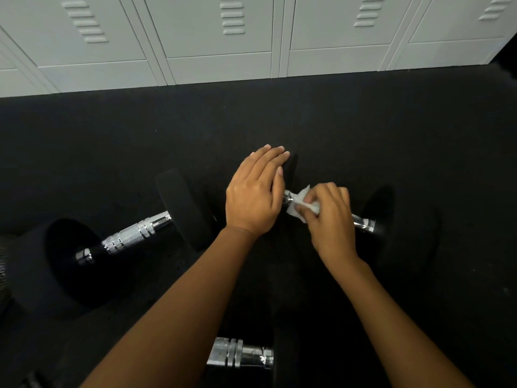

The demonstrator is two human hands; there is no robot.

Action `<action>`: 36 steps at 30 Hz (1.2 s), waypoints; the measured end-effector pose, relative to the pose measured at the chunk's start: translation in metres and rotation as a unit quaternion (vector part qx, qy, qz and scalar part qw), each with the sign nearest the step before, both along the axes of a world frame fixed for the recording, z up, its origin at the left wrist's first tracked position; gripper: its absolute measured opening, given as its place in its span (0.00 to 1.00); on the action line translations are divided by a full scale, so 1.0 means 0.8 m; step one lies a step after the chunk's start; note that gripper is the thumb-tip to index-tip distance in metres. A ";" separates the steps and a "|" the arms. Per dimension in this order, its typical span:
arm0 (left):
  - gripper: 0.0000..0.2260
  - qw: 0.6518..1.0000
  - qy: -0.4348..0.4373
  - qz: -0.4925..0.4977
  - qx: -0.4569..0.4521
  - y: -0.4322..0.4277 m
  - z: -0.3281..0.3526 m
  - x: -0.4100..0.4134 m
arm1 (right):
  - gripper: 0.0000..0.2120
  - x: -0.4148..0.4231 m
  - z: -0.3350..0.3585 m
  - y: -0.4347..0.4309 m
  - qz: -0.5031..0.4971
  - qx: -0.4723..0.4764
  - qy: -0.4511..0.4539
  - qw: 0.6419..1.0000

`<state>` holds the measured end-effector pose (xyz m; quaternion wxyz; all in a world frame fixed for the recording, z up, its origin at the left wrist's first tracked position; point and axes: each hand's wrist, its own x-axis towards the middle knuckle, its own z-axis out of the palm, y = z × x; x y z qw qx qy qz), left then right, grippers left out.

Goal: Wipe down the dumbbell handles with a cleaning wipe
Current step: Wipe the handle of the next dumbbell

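Three black dumbbells with chrome handles lie on the dark floor. The right dumbbell (363, 223) lies under my hands. My left hand (256, 193) rests flat on top of its left weight head, fingers together, steadying it. My right hand (327, 217) pinches a white cleaning wipe (300, 205) wrapped around the left end of its chrome handle. The handle's middle is hidden by my right hand. A second dumbbell's handle (128, 236) lies bare at the left. A third dumbbell's handle (240, 352) shows at the bottom, partly behind my left forearm.
A row of pale grey metal lockers (223, 37) runs along the back, meeting the black rubber floor (335, 121). A dark ribbed object (2, 264) sits at the far left edge.
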<state>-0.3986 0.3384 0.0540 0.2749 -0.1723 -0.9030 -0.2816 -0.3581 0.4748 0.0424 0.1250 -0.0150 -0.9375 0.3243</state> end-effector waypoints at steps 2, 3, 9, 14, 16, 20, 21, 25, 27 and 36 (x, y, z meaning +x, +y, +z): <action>0.17 1.000 -0.002 0.000 -0.001 -0.001 0.000 0.000 | 0.06 -0.014 0.006 0.003 0.016 -0.021 -0.040 0.999; 0.17 1.000 -0.002 0.000 -0.002 0.000 0.000 0.000 | 0.05 -0.020 0.010 0.004 0.022 -0.024 -0.066 0.997; 0.17 1.000 -0.001 -0.001 0.003 -0.001 0.000 0.000 | 0.08 0.000 0.009 0.003 0.085 0.077 -0.011 0.993; 0.17 1.000 0.000 -0.002 0.003 -0.001 0.001 0.000 | 0.09 -0.007 0.012 0.006 0.070 0.074 -0.051 0.993; 0.17 1.000 0.003 -0.002 0.004 0.000 0.000 0.001 | 0.12 -0.023 0.020 0.006 0.055 0.071 -0.143 0.986; 0.17 1.000 0.004 -0.003 0.005 -0.001 0.000 0.000 | 0.14 -0.060 0.034 0.002 0.058 0.055 -0.295 0.952; 0.17 1.000 0.003 -0.002 0.004 -0.001 0.000 0.000 | 0.14 -0.067 0.036 -0.001 0.064 0.045 -0.315 0.946; 0.17 1.000 -0.006 -0.001 -0.004 -0.002 0.000 0.001 | 0.12 -0.066 0.039 -0.010 0.069 0.040 -0.313 0.946; 0.17 1.000 -0.006 -0.002 -0.003 -0.001 0.001 0.001 | 0.09 -0.048 0.036 -0.013 0.065 0.067 -0.247 0.965; 0.17 1.000 -0.001 -0.001 -0.003 0.000 0.001 0.000 | 0.14 -0.026 0.014 -0.021 0.081 0.159 -0.034 0.983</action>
